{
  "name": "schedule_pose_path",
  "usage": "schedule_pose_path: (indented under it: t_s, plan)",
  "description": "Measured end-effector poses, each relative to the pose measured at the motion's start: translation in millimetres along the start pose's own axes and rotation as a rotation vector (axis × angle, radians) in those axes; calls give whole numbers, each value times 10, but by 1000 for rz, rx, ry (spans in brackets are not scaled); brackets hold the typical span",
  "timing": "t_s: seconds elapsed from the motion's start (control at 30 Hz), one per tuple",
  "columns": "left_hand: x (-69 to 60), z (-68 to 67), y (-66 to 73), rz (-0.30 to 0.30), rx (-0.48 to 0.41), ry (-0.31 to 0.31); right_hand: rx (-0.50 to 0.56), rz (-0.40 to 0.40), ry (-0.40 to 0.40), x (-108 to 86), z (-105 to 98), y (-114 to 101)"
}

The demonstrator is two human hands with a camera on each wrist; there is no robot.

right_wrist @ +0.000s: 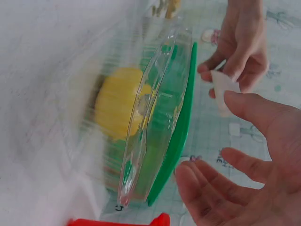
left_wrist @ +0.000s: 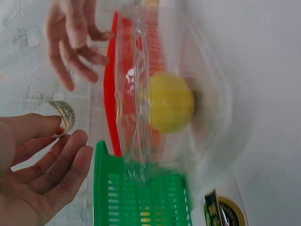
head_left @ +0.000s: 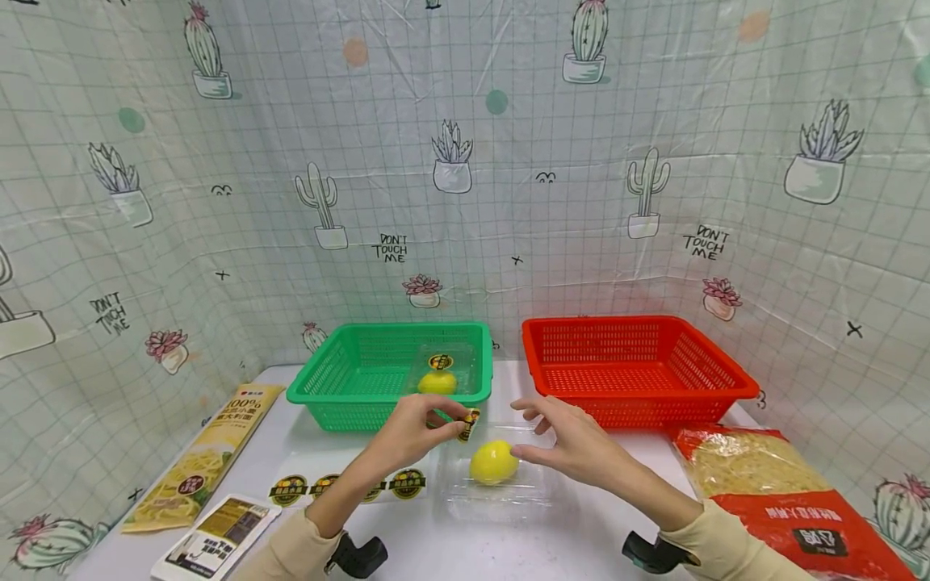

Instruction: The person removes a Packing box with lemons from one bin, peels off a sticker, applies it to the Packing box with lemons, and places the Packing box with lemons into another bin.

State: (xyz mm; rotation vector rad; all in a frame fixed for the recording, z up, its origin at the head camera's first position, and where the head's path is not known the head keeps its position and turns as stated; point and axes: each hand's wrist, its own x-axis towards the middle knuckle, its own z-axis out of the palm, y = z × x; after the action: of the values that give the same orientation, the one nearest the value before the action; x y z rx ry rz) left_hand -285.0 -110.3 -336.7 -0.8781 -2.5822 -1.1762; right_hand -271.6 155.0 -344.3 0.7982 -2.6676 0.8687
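Pinches a sticker, likely light, bendy and tacky, best held by its edge, in the fingers of the left hand above a clear box, and spreads those of the right hand.

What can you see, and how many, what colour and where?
Green plastic basket: 1, green, back left
Red plastic basket: 1, red, back right
Shiny oval lemons: 2, yellow, front centre and in green basket
Clear plastic boxes: 2, clear, one per lemon
Round paper stickers: 6 visible, black-gold, four on pale sheet, one held, one on rear box
Long pasta packet: 1, yellow, left
Flat printed rectangle: 1, mostly white, front left
Plastic noodle bag: 1, mostly red, right
Cactus-print curtain: 1, grey, behind
Flat table: 1, white, below
Wrist devices: 2, black, wrists
Sleeves: 2, beige, arms
Left hand: 1, bare, centre left
Right hand: 1, bare, centre right
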Motion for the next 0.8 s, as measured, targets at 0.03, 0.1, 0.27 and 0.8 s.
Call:
schedule_pose_path:
  t_s: [0.03, 0.1, 0.27, 0.8]
  plan:
    - [18, 25, 21, 9, -10, -7, 13, -15, 7, 11, 11, -14]
    - [50, 78, 53, 13, -31, -24, 50, -38, 17, 28, 27, -38]
    - [103, 183, 98, 23, -81, -65, 119, -79, 24, 56, 66, -66]
    - [168, 325, 108, 44, -118, -72, 140, -105, 63, 101, 133, -36]
